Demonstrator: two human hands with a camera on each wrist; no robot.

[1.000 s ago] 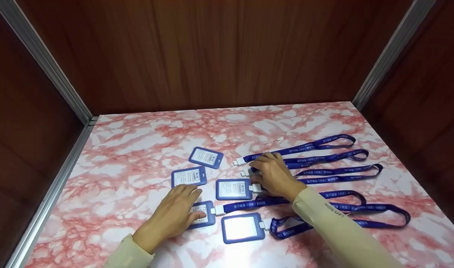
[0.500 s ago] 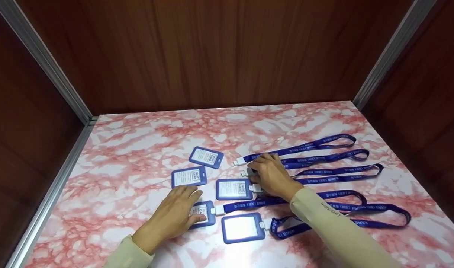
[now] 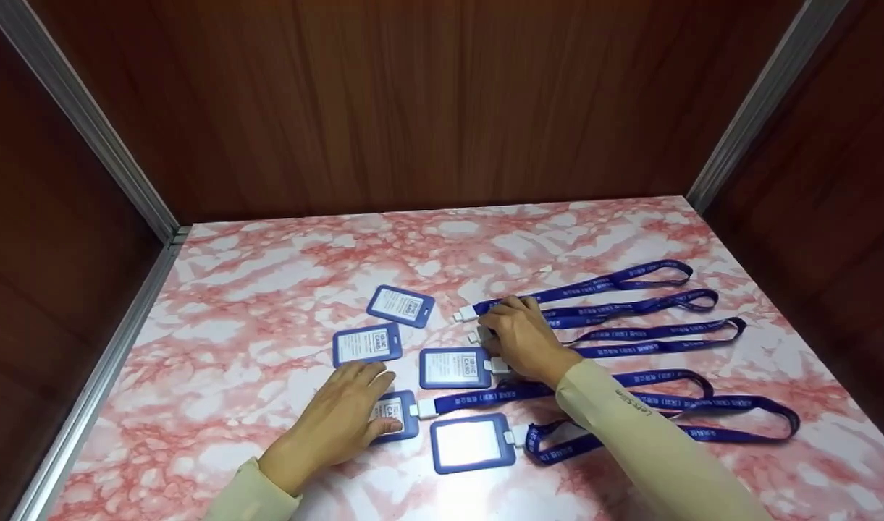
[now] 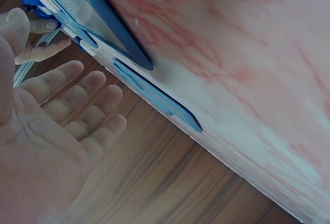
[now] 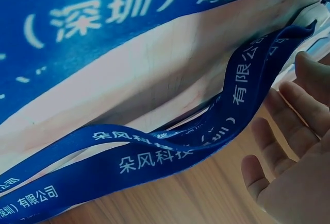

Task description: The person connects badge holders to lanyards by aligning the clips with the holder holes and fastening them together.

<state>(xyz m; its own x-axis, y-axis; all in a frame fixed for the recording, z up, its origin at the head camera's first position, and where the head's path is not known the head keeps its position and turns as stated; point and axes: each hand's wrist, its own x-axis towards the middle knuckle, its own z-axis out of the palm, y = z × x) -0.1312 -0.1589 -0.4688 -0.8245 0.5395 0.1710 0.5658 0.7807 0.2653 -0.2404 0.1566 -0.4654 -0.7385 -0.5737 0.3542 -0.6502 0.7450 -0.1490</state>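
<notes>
My right hand [image 3: 525, 336] pinches the white clip [image 3: 478, 336] of a blue lanyard [image 5: 247, 74], its thumb and fingertips on either side. My left hand [image 3: 337, 409] overlaps a blue ID card holder [image 3: 409, 398] joined to another lanyard [image 3: 478, 397]; its fingers are relaxed and hold nothing. The left wrist view shows its bare palm. Beyond its fingertips lies a loose card holder [image 3: 367, 344], with a second loose card holder [image 3: 400, 305] farther back. Close under the right hand is a card holder [image 3: 454, 367] with its clip attached.
Near the front lies a card holder [image 3: 473, 443] with a bright glare, clipped to its lanyard [image 3: 565, 447]. Another lanyard [image 3: 594, 287] ends in a loose clip [image 3: 465, 314] behind the right hand. The red-and-white marbled table [image 3: 268, 289] meets a brown wood panel [image 3: 427, 108] at the back.
My right hand has slid slightly left along the lanyard toward its clip, and the forearm has shifted left. My left hand and the card holders stay where they were.
</notes>
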